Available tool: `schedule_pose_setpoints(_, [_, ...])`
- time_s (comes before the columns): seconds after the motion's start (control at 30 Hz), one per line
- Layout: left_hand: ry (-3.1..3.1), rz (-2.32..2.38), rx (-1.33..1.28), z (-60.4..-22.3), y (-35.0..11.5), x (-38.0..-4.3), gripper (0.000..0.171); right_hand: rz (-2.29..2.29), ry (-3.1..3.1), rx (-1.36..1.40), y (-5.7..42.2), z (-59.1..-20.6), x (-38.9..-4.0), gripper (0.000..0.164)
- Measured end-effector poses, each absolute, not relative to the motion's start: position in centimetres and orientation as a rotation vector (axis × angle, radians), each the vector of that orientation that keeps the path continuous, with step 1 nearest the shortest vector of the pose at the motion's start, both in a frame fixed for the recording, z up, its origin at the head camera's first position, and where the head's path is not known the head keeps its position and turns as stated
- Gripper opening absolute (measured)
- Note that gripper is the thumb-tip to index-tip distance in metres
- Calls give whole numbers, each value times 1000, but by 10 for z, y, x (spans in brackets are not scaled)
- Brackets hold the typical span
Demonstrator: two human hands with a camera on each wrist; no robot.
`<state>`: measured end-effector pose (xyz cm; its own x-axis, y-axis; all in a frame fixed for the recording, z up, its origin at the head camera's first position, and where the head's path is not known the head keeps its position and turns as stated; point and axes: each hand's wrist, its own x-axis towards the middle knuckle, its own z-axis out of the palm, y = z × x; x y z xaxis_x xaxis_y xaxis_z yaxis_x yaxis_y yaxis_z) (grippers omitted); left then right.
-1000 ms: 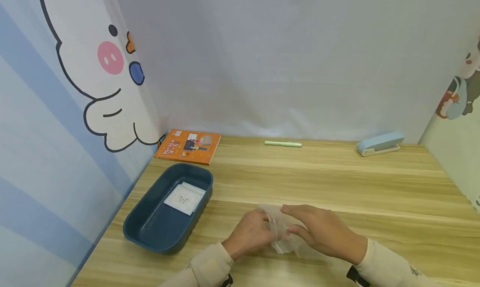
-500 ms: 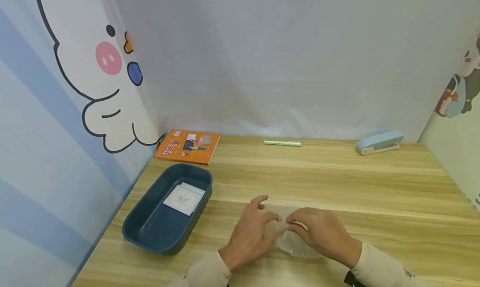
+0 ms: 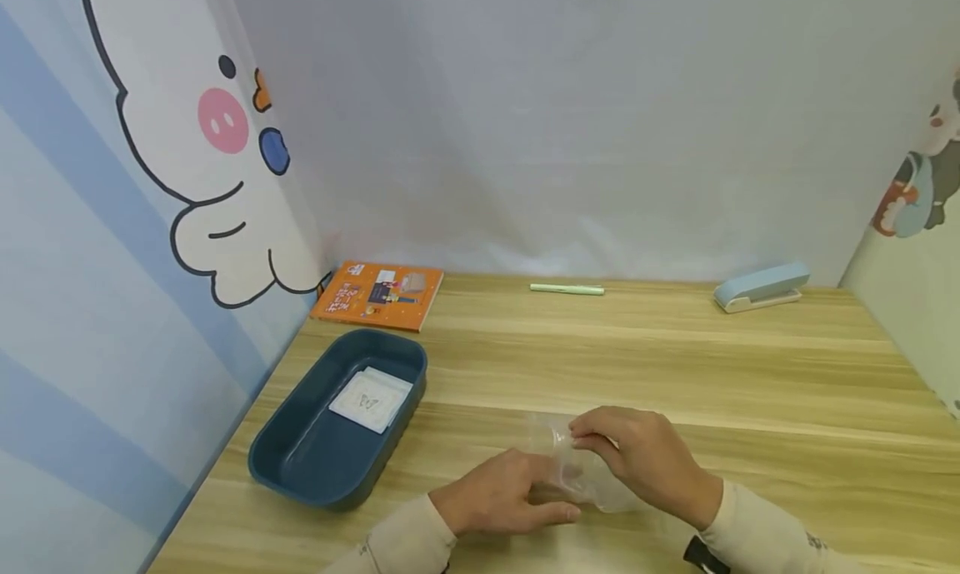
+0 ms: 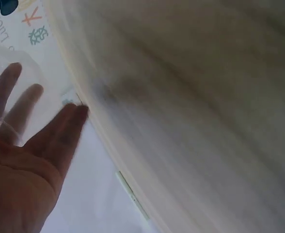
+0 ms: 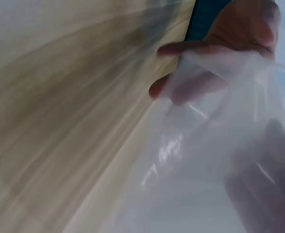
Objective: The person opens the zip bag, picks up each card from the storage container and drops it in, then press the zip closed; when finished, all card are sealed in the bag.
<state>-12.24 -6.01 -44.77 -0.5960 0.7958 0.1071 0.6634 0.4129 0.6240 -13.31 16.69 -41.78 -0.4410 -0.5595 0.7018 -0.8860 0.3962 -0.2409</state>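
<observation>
A clear plastic bag (image 3: 609, 492) is held over the front of the table. My right hand (image 3: 651, 459) pinches its upper edge between thumb and fingers. At the bag's mouth is my left hand (image 3: 504, 492), with some fingers inside, showing through the film, and the thumb outside. The left wrist view shows the fingers of this hand (image 4: 21, 170) straight and spread, two of them behind the film. In the right wrist view the bag (image 5: 181, 160) hangs loose and wrinkled, and my right fingers look blurred through it.
Left of the hands stands a dark blue tray (image 3: 264, 466) holding white square packets (image 3: 371, 397). Behind it lies an orange book (image 3: 382, 297). A light green pen (image 3: 567, 290) and a blue stapler (image 3: 761, 287) lie along the back of the wooden table (image 3: 637, 349).
Both hands met at the bag's edge half a second ago. Since then the left fingers have slipped into its mouth, while the right hand keeps its pinch. The bag's mouth has widened.
</observation>
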Motion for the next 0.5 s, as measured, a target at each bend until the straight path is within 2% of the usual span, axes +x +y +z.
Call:
schedule_pose_setpoints(0.17, [2523, 868, 1325, -448, -59, -123, 37, 822, -2260, 1205, 171, -416, -130, 22])
schedule_pose_setpoints(0.33, [2375, 967, 1272, -447, -57, -121, 49, 853, -2343, 1218, 170, -420, -125, 28])
schedule_pose_setpoints(0.5, [2391, 996, 1270, -447, -54, -117, 46, 875, -2329, 1230, 170, -423, -125, 31])
